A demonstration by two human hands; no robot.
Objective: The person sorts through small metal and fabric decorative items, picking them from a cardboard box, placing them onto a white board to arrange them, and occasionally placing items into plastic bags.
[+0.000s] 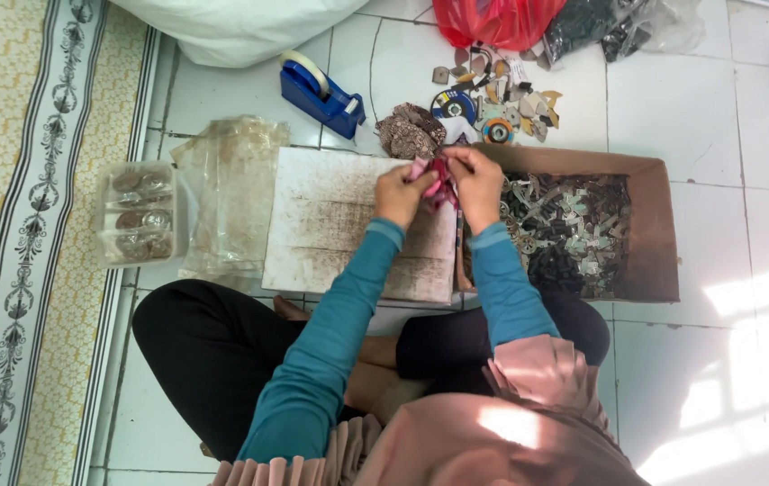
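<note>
Both of my hands meet over the far edge of a white, stained board [339, 225] lying on the tiled floor. My left hand [400, 193] and my right hand [474, 180] together pinch a small pink and dark red piece [434, 177] between the fingertips. Teal sleeves cover both forearms. A brown cardboard box [650, 234] filled with many small grey and dark bits lies just right of my right hand. A crumpled brown patterned cloth [410, 130] sits on the floor just beyond my hands.
A blue tape dispenser [320, 93] stands beyond the board. Clear plastic bags [231, 193] and a clear tub of round pieces [135, 214] lie left. Scattered small parts and discs [493, 94], a red bag [493, 20] and a white sack [240, 27] lie farther off. A patterned rug [33, 225] borders the left.
</note>
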